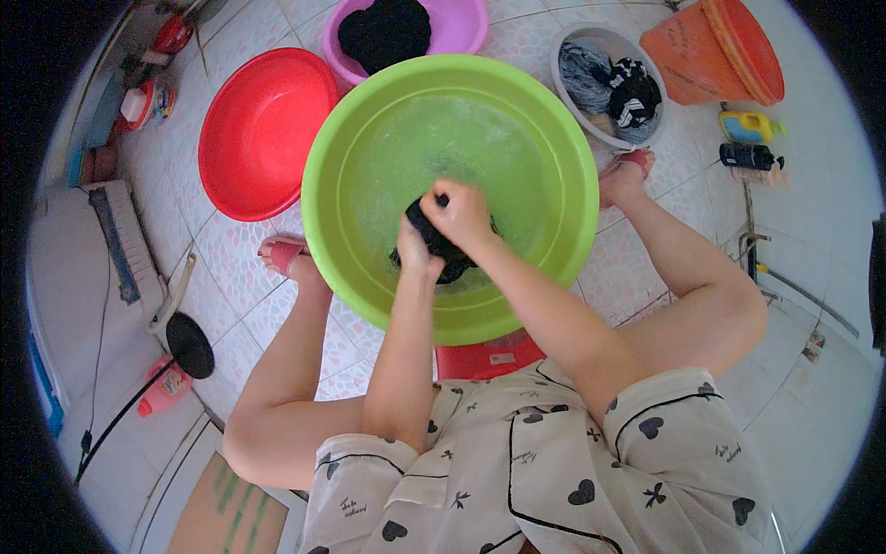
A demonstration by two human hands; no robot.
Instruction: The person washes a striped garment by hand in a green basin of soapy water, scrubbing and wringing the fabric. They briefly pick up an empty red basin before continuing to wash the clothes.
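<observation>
A large green plastic basin stands between my legs with cloudy water in it. In its near half, both hands grip a wet black cloth garment. My right hand is clenched on the upper part of the cloth, its fingers curled. Lower and to the left, my left hand holds the cloth's left side, with part of the fingers hidden. The two hands are close together, and the lower part of the cloth hangs at the water.
A red basin stands left. Behind are a pink basin with black cloth and a grey basin with clothes. An orange bucket, a yellow bottle and a black pump bottle are right. A red stool is below.
</observation>
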